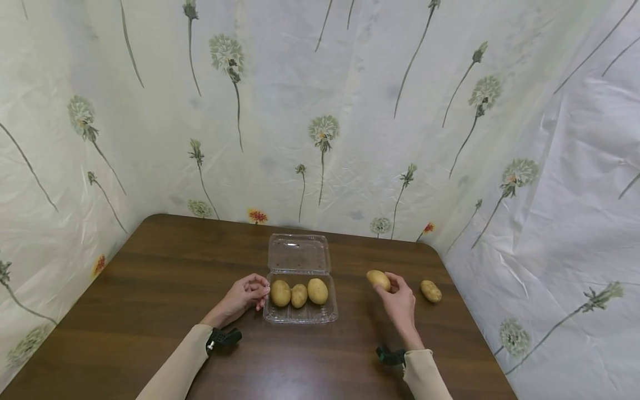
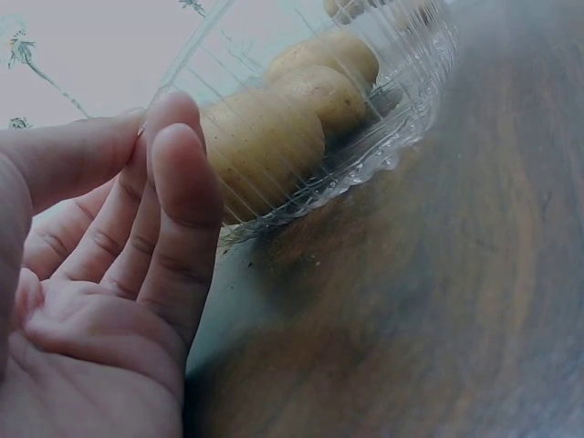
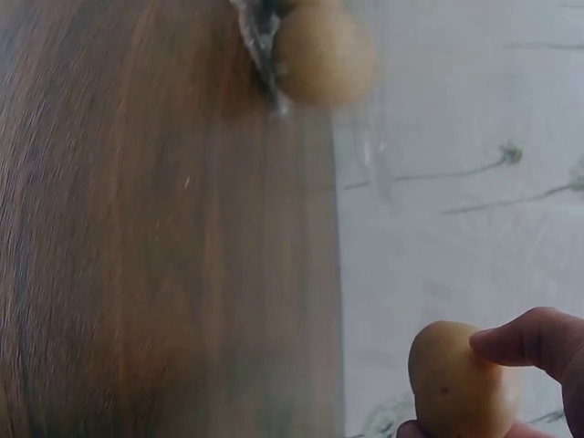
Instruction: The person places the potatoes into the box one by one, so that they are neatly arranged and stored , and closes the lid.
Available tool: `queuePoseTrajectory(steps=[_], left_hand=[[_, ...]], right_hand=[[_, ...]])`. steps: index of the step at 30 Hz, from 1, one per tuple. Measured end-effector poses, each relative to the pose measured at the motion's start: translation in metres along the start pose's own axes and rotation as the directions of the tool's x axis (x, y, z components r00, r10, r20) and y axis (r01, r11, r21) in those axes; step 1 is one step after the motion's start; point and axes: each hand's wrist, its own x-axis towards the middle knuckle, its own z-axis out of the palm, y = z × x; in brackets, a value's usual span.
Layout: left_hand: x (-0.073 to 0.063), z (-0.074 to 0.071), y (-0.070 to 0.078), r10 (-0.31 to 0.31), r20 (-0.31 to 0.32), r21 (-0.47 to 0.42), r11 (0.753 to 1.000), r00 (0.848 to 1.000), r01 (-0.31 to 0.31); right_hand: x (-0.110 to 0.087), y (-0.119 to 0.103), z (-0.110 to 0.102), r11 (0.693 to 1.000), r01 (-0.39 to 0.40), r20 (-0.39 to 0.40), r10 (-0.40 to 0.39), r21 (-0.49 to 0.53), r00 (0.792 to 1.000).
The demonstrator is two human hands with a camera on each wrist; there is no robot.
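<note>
A clear plastic clamshell container (image 1: 300,315) lies with its lid (image 1: 299,253) folded back on the brown table. Three potatoes (image 1: 317,291) sit side by side in its base. At the container's left edge, my left hand (image 1: 243,298) pinches the rim between thumb and fingers, as the left wrist view shows up close. My right hand (image 1: 400,303) holds another potato (image 1: 378,279) above the table, to the right of the container. In the right wrist view the thumb presses on this potato (image 3: 461,383). One more potato (image 1: 431,291) lies on the table, right of that hand.
The wooden table (image 1: 210,250) has rounded far corners. A pale curtain (image 1: 350,111) with dandelion prints hangs behind it and along both sides. Dark wrist-worn devices (image 1: 223,340) sit at both sleeve cuffs.
</note>
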Motion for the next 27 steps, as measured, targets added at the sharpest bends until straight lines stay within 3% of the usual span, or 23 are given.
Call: queuePoseTrajectory(steps=[8,27], left_hand=[[0.0,0.0,0.0,-0.001,-0.009,0.001,1.0,1.0,0.001],[0.0,0.0,-0.001,0.016,-0.005,0.011,1.0,1.0,-0.016]], right_hand=[[-0.008,-0.014,0.001,0.999,0.029,0.014,-0.03,0.035,0.999],[-0.019,-0.026,0.01,0.993,0.055,0.038,-0.059,0.109,0.998]])
